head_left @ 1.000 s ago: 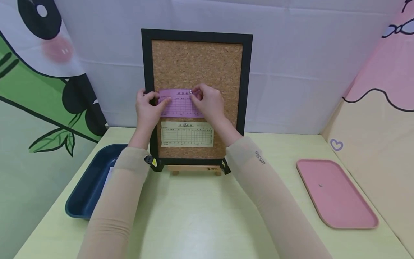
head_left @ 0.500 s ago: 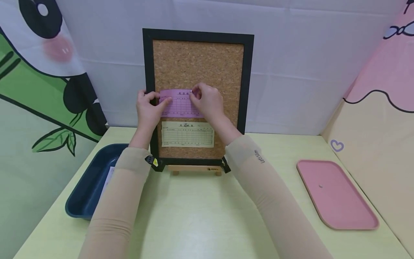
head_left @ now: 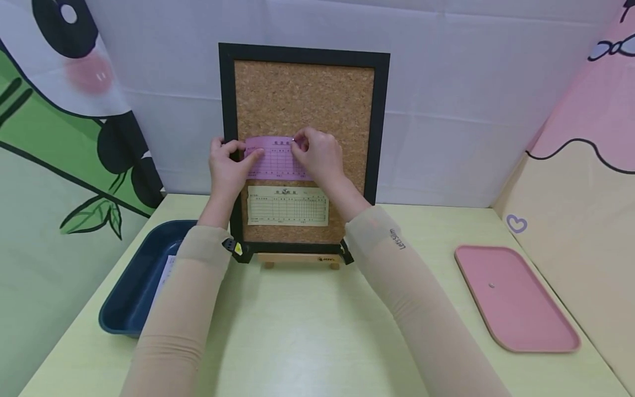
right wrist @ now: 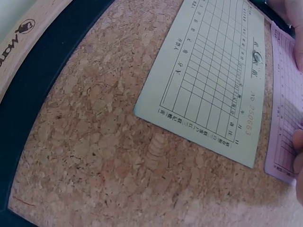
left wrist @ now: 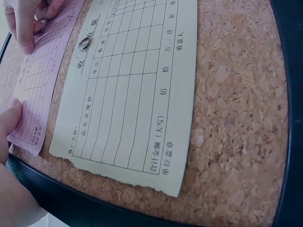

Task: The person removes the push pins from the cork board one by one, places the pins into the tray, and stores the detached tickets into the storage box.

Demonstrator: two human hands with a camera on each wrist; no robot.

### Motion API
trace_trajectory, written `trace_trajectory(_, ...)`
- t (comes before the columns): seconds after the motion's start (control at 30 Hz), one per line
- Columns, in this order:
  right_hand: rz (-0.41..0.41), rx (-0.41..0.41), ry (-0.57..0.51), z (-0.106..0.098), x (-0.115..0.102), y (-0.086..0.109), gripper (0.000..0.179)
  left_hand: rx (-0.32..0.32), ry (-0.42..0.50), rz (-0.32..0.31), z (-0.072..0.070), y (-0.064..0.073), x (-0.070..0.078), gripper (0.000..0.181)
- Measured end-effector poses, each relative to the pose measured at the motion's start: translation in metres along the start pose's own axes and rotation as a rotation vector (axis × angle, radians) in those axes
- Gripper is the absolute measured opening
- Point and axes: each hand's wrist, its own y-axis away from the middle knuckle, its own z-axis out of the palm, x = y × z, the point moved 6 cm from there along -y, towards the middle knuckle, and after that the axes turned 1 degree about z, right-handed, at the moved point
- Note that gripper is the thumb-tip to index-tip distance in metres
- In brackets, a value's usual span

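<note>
A purple receipt slip (head_left: 276, 160) lies against the corkboard (head_left: 307, 94), above a pale yellow receipt slip (head_left: 288, 205). My left hand (head_left: 226, 165) holds the purple slip by its left part, thumb on its face and index finger at its upper left corner. Near the slip's top edge, my right hand (head_left: 321, 157) pinches a small silver thumbtack (head_left: 292, 140) between thumb and index finger. Another silver thumbtack (left wrist: 85, 43) sits at the top middle of the yellow slip. The right wrist view catches only a few right-hand fingertips (right wrist: 298, 146) over the purple slip.
The black-framed board leans on a small wooden easel (head_left: 297, 258). A dark blue tray (head_left: 116, 325) with a paper in it stands at left, partly behind the left sleeve. At right lies a pink tray (head_left: 521, 309) bearing a small silver piece (head_left: 491, 285).
Both hands hold nearly the same places on the purple slip. The silver tack shows slightly less between the right fingertips than a second ago.
</note>
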Motion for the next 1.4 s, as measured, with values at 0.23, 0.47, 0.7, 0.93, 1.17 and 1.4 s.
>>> trace_trajectory(0.23,-0.006,-0.004,0.002,0.0007,-0.0003,0.0002,0.015,0.003,-0.006,0.0,-0.0003,0.0009,-0.001,0.051)
trace_trajectory(0.47,-0.007,-0.024,0.016,0.0001,-0.0017,-0.0008,0.014,0.002,-0.001,-0.001,-0.0001,0.0016,-0.0005,0.051)
trace_trajectory(0.7,-0.028,-0.019,0.041,-0.0005,-0.0028,-0.0007,0.013,0.005,-0.008,-0.001,0.0,0.0017,-0.0007,0.051)
trace_trajectory(0.93,-0.067,0.015,0.036,-0.0007,-0.0028,0.0003,0.011,0.001,-0.006,-0.009,0.0007,0.0019,0.0001,0.052)
trace_trajectory(1.17,-0.075,0.021,0.019,-0.0009,-0.0037,0.0002,0.012,0.009,0.007,0.007,0.0,0.0007,0.0002,0.051)
trace_trajectory(1.4,-0.087,0.032,-0.005,-0.0022,-0.0034,0.0003,0.011,0.007,-0.002,0.0,-0.0004,-0.0007,-0.0001,0.052)
